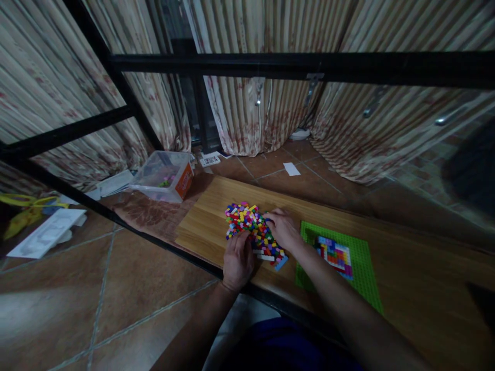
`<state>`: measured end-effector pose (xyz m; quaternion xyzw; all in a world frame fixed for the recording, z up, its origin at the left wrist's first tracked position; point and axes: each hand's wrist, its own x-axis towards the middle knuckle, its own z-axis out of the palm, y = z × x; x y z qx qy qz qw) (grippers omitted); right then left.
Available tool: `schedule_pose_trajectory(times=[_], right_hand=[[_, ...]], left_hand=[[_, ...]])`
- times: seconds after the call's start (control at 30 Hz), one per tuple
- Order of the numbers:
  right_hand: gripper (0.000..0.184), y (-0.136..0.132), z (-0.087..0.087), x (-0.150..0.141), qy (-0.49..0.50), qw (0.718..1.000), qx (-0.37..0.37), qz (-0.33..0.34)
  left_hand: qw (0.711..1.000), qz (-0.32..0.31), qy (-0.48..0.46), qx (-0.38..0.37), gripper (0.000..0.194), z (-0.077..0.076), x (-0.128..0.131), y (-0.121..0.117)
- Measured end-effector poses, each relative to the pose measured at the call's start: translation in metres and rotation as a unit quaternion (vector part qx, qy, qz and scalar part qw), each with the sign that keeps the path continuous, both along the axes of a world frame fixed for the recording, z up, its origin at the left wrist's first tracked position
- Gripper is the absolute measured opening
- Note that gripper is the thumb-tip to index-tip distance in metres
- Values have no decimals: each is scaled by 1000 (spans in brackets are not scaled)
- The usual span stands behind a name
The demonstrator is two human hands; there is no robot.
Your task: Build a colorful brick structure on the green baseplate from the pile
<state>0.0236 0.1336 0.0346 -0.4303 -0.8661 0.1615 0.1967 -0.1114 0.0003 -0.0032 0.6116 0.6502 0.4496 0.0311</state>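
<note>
Ahead of both hands, left (pixel 237 260) and right (pixel 284 230), fingers curled unclearly, a clear bin (pixel 164 178) holds pink and green pieces (pixel 166 180).

Single head-worn view, scene seen from above at the wearer's own eye level, lens faced forward and steeply down, forearms entering from the lower edge, wooden board (pixel 209 206) framed at middle distance, curtains (pixel 247 113) taken in beyond.
</note>
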Motion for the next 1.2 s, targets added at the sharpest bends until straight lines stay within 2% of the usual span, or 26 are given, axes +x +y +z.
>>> schedule_pose_trajectory(times=[0.2,0.37,0.47,0.6,0.73,0.83,1.0,1.2], right_hand=[[26,-4,-4,14,-7,1000,-6,5],[30,-9,2,22,-11,1000,-11,-5],[26,-7,11,4,7,1000,-7,-1],[26,6,23,-44,14,998,13,52],[27,22,26,-96,-29,995,10,98],[26,32,23,-120,-82,988,1,134],[25,42,15,-129,-140,973,-9,181],[20,49,7,-123,-110,977,-31,179]], left_hand=[[1000,-19,10,-4,30,1,0,-2],[999,-37,18,-6,29,2,-1,-4],[999,-44,15,-4,29,3,0,-4],[999,-45,4,-4,30,4,2,-5],[999,-52,-3,-1,32,3,2,-6],[998,-56,-10,-4,35,1,3,-7],[998,-56,-19,-10,33,2,4,-8],[998,-53,-20,-5,32,4,5,-8]])
